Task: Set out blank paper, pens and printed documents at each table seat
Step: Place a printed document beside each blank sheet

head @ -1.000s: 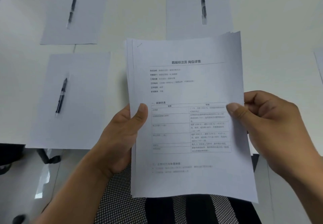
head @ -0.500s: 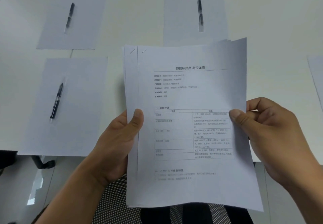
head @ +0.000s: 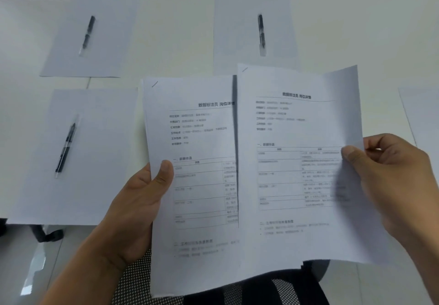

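A: Where's the top white printed document sheet point(head: 297, 162)?

B: Held over the table's near edge, pinched at its right edge by the right hand point(head: 389, 185). It overlaps the remaining stack of white printed documents point(head: 194, 185), which the left hand point(head: 142, 207) grips, thumb on top.

A: What could go wrong?

B: I'd guess a second page might cling to it and leave a seat short. The limp sheet could also knock the black pen point(head: 65, 147) on the nearest blank white sheet point(head: 102, 162), lying on the white table point(head: 175, 38).
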{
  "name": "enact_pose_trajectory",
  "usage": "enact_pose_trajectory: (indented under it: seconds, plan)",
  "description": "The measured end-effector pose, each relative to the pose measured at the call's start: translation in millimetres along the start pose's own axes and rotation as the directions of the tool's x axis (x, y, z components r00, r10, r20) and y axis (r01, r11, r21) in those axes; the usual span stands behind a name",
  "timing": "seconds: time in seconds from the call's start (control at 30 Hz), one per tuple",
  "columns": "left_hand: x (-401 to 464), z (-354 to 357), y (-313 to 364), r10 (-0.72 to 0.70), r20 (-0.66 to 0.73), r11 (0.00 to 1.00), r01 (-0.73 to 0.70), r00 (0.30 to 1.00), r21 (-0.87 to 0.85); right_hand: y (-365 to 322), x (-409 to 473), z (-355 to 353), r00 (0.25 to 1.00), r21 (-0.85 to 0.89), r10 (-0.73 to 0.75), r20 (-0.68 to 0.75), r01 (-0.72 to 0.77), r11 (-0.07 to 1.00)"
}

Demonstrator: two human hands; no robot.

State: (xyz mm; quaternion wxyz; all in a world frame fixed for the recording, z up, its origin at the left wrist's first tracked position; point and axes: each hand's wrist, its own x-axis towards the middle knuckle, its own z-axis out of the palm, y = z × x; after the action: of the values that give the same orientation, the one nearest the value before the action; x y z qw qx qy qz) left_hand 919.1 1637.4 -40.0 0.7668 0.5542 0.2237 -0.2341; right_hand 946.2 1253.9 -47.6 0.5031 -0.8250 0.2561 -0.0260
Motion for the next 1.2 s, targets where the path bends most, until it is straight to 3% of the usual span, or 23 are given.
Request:
enact_pose_trajectory:
  seconds: [0.33, 0.6, 1.2]
  plan:
    - [3.7, -1.5, -4.1, -0.034, -0.036, 0.999, 0.036, 0.999, 0.032, 11.5, 32.7, -21.2, 0.99, -0.228, -0.018, -0.137, -0.014, 0.973]
    - [7.6, -5.4, -3.5, -0.075, -0.039, 0.997, 0.076, 0.996, 0.024, 26.0, 46.5, -14.8, 0.989, -0.2, 0.045, -0.144, -0.074, 0.977]
    - [14.5, 11.5, -0.8, -0.066, -0.006, 0.998, 0.066, 0.998, 0.011, 28.3, 61.9, -13.7, 0.99, -0.241, -0.004, -0.14, -0.03, 0.97]
